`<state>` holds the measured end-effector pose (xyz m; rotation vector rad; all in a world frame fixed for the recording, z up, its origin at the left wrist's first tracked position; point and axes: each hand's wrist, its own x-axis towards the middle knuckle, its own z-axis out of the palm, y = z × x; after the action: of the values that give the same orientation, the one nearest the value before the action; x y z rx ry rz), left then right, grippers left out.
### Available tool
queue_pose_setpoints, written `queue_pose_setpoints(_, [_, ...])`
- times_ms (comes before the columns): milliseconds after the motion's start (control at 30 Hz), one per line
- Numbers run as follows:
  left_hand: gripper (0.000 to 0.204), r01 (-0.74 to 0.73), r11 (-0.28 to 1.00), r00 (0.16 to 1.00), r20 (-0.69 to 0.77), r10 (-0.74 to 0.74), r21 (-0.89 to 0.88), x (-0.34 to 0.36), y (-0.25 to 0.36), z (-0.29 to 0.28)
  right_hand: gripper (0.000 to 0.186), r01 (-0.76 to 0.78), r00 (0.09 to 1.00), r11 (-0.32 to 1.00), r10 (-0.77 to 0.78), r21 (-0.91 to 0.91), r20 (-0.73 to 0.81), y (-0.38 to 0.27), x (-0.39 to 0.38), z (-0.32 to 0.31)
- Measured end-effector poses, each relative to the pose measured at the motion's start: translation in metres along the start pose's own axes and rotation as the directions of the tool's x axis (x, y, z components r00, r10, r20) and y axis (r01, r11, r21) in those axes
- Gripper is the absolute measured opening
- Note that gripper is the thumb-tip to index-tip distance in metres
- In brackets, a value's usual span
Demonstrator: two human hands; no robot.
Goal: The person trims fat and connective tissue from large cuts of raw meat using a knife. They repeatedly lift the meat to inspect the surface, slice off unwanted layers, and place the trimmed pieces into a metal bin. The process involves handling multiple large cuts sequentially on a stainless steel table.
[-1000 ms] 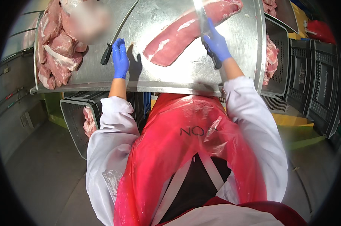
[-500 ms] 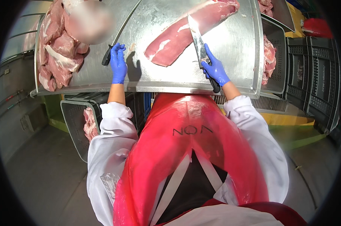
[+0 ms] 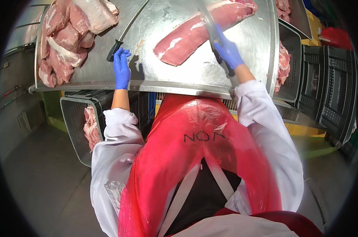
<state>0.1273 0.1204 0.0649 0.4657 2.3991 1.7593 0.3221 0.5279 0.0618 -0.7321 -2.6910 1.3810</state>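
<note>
My right hand (image 3: 229, 55), in a blue glove and blurred by motion, is closed on the dark handle of a knife (image 3: 210, 24). The blade points away from me, above the long pink piece of boneless meat (image 3: 183, 44) that lies slantwise on the metal table (image 3: 159, 73). My left hand (image 3: 122, 70), also in a blue glove, is held palm up with its fingers loosely curled and apart. Its fingertips are beside the black handle of a sharpening steel (image 3: 134, 20), which lies on the table, and nothing shows in its grasp.
A heap of meat pieces (image 3: 62, 43) covers the table's left end. Below the near left edge stands a grey crate (image 3: 74, 130) with meat in it. Another meat crate (image 3: 293, 51) is at the right side, beside black crates (image 3: 329, 87). The table has a raised near rim.
My right hand has swung slightly with the knife, which is now smeared by motion. My left hand has stayed beside the steel's handle. The view has shifted slightly.
</note>
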Motion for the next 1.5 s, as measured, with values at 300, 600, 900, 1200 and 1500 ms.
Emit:
queue_pose_setpoints(300, [0.040,0.085,0.992,0.995,-0.045,-0.090,-0.093,-0.004,-0.012,0.006,0.075,-0.259,0.958,0.921,0.205,0.290,0.202,-0.033,-0.020,-0.012])
queue_pose_setpoints(600, [0.041,0.024,0.994,1.000,-0.006,-0.025,-0.107,0.023,0.019,0.029,0.075,-0.104,0.976,0.979,0.067,0.175,0.207,-0.028,-0.022,-0.005])
queue_pose_setpoints(900, [0.034,-0.091,0.993,0.994,-0.070,0.086,-0.077,0.035,0.041,0.049,0.076,-0.261,0.859,0.948,0.141,0.184,0.493,-0.012,-0.138,-0.036])
queue_pose_setpoints(1200, [0.040,-0.470,0.722,0.861,0.443,0.249,0.508,0.028,0.079,0.225,0.076,-0.182,0.983,0.867,0.150,0.463,0.105,0.036,-0.118,-0.086])
queue_pose_setpoints(1500, [0.020,-0.003,0.999,0.985,0.171,-0.004,0.042,0.080,0.080,0.139,0.074,-0.119,0.966,0.927,0.025,0.357,0.257,-0.048,0.010,0.037])
